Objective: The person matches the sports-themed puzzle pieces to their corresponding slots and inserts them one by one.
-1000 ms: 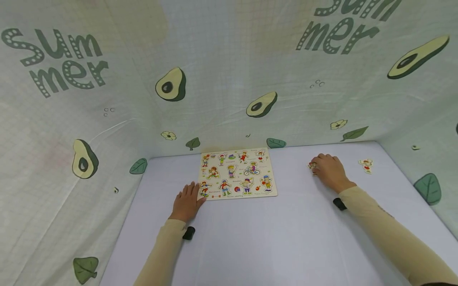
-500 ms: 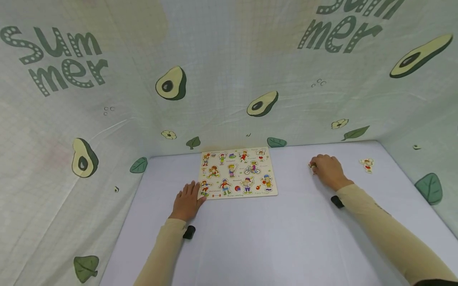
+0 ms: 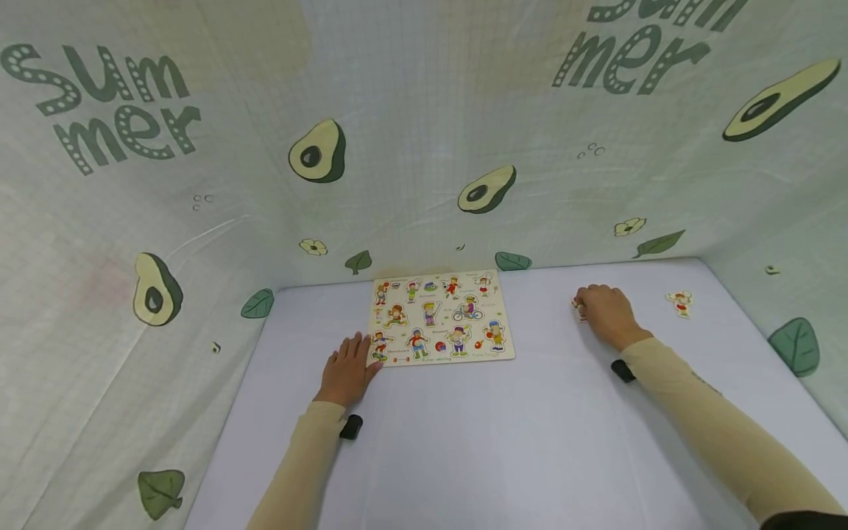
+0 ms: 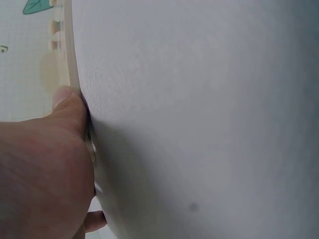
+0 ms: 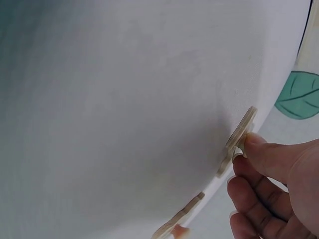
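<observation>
A wooden puzzle board [image 3: 414, 297] with colourful sports figures lies near the back of the table. My left hand [image 3: 344, 372] rests at its lower left corner with fingers extended. In the left wrist view the thumb [image 4: 70, 107] lies along the board's edge [image 4: 72, 59]. Off to the right, my right hand [image 3: 608, 315] pinches a small wooden puzzle piece [image 5: 241, 130] between thumb and fingertips. Seen from the right wrist, that piece is edge-on, close to the tabletop; the hand covers most of it in the head view.
A second puzzle piece [image 3: 679, 302], a figure in red and white, lies farther right on the white table [image 3: 503, 434]. A cloth [image 3: 404, 110] printed with avocados and leaves stands as a wall behind the table and along both sides.
My right hand stays near the same spot, its fingers drawn more closely together at the piece. The left hand has kept its place on the board's corner.
</observation>
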### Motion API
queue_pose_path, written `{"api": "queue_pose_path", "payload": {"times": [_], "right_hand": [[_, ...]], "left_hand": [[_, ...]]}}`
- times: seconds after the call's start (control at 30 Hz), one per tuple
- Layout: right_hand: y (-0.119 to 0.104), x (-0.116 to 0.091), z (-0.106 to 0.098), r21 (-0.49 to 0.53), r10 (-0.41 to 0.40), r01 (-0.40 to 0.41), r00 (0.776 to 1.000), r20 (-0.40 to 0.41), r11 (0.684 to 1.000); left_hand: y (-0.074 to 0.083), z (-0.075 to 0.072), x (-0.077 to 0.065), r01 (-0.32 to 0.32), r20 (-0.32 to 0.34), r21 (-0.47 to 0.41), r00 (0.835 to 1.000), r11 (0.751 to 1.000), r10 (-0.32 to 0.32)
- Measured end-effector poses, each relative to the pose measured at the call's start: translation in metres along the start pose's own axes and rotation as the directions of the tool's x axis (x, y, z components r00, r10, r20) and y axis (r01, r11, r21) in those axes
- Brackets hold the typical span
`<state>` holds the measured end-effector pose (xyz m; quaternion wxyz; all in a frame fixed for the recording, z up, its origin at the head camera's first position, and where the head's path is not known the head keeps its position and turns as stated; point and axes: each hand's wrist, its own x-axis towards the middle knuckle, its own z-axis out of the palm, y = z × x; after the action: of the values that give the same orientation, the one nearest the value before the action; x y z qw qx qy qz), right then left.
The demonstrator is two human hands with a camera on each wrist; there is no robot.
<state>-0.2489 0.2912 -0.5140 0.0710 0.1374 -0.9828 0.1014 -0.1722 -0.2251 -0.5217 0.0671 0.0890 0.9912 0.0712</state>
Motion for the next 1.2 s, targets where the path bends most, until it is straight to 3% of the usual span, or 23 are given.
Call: {"api": "queue_pose_path", "payload": {"times": [0.5,1.2], "right_hand": [[-0.019,-0.001,-0.006,0.039,-0.082,0.086,0.993,-0.082,0.996],[-0.055,0.008,-0.011,0.06,-0.095,0.097,0.995,-0.03,0.994]], "left_hand": [[-0.001,0.001,0.004,0.009,0.018,0.015,1.0,1.0,-0.009],[0.002,-0.002,0.003,0.026,0.044,0.018,0.999,1.0,-0.026]]}}
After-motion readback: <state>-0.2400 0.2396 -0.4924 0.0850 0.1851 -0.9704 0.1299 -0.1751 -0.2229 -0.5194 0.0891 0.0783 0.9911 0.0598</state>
